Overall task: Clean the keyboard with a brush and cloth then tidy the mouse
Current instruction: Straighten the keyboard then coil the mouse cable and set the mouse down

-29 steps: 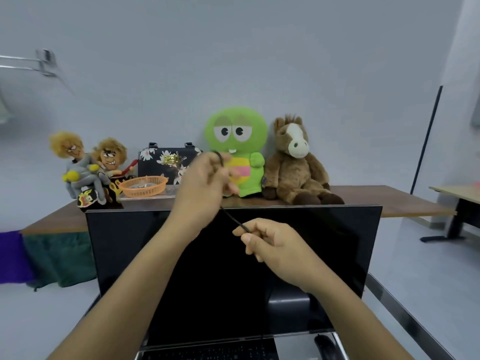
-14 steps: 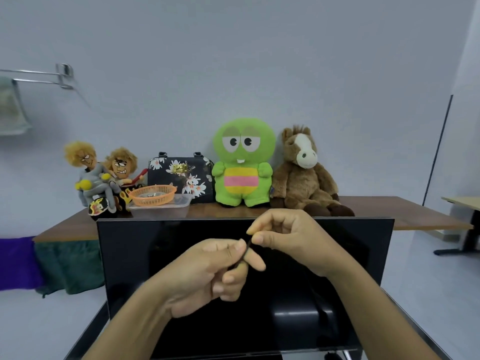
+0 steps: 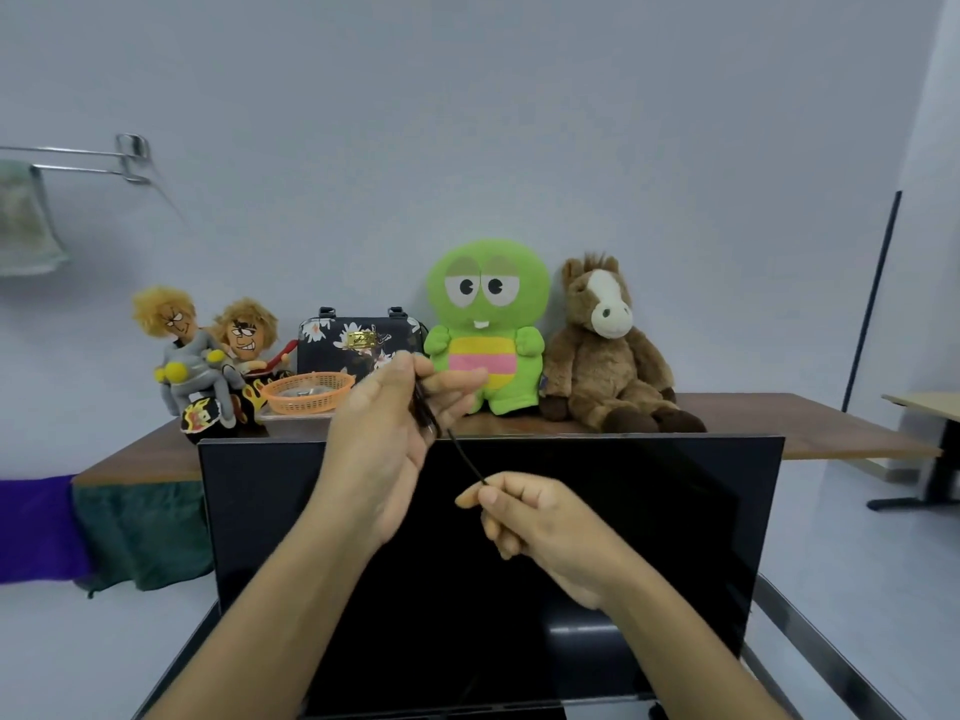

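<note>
A thin black mouse cable stretches between my two hands in front of the black monitor. My left hand is raised above the monitor's top edge and holds coiled loops of the cable against its palm with thumb and fingers. My right hand is lower, in front of the screen, and pinches the cable between thumb and forefinger. The keyboard and the mouse are out of view below the frame.
Behind the monitor stands a wooden table with two small dolls, an orange basket, a floral bag, a green plush and a brown horse plush. A towel rail is on the left wall.
The hands were close together half a second ago. Now my left hand has risen up and left, my right hand has dropped, and the cable is drawn taut between them.
</note>
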`<state>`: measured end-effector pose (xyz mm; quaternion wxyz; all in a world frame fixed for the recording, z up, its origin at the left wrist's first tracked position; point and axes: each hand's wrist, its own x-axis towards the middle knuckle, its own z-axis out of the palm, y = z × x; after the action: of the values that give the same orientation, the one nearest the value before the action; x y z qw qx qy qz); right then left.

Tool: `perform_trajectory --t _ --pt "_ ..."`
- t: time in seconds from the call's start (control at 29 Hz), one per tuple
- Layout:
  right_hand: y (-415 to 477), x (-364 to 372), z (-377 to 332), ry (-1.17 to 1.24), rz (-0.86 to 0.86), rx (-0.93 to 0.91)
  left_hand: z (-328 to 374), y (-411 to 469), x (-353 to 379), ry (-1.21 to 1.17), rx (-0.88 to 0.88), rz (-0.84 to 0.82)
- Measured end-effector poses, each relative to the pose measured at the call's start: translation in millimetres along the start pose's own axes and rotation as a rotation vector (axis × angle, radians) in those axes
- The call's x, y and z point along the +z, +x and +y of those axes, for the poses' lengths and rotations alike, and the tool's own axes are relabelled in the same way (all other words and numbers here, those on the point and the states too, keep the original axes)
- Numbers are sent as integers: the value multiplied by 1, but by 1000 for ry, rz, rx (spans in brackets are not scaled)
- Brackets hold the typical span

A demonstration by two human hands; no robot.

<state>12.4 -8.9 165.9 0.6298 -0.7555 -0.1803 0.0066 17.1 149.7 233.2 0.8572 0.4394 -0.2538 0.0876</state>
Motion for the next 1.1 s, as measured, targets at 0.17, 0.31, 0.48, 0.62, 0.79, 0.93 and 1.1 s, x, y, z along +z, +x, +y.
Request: perform_trajectory --t 0.17,0.31,0.48,0.62,0.79,0.93,1.1 --pt "-10 14 -15 -384 -163 9 -27 8 -36 1262 237 -123" --pt "-9 -1 -29 -660 -30 -116 -44 -15 -51 1325 -16 -284" --pt "-6 -39 -46 -528 -1 -110 -40 -38 -47 849 -307 -446" --pt "-1 -60 -41 -206 44 -93 -19 -51 -26 217 -450 -408" --pt "5 -18 -15 -241 4 -116 -14 -25 1 -343 -256 -13" --pt "7 16 -16 -661 -104 -148 -32 -4 -12 602 104 1" --pt "-4 -5 -45 -946 -82 -317 -44 -18 -42 1199 37 -273"
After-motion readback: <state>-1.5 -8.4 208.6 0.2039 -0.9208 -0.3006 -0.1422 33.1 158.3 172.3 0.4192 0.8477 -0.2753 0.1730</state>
